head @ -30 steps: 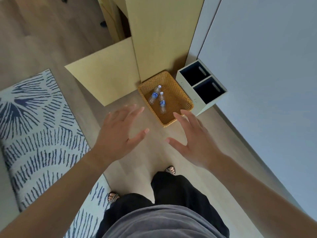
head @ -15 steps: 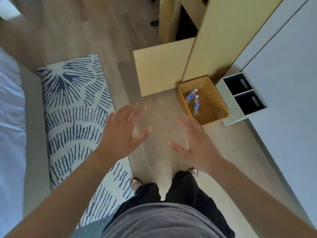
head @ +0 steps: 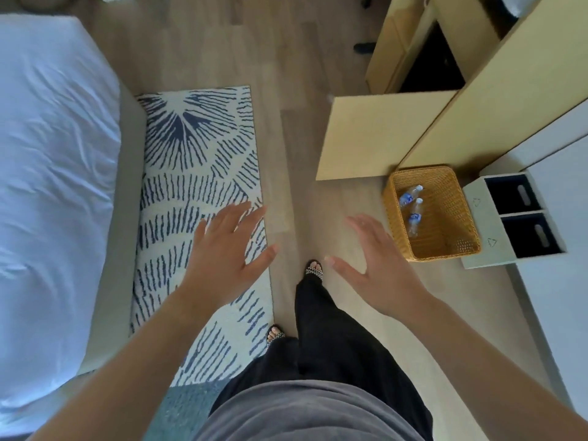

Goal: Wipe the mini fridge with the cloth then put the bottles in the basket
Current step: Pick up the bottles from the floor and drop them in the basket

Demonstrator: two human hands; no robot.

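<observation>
Left hand (head: 226, 254): palm down, fingers spread wide, holding nothing, above the edge of the patterned rug (head: 197, 173). Right hand (head: 377, 268): likewise flat and spread, empty, above the wood floor (head: 286, 74). Beyond the right hand, the wicker basket (head: 458, 198) stands on the floor against a two-slot bin (head: 477, 211). Two bottles (head: 413, 208) lie inside the basket, near its left wall. An open cabinet door (head: 378, 135) stands behind the basket. The bed (head: 47, 154) runs along the left side
</observation>
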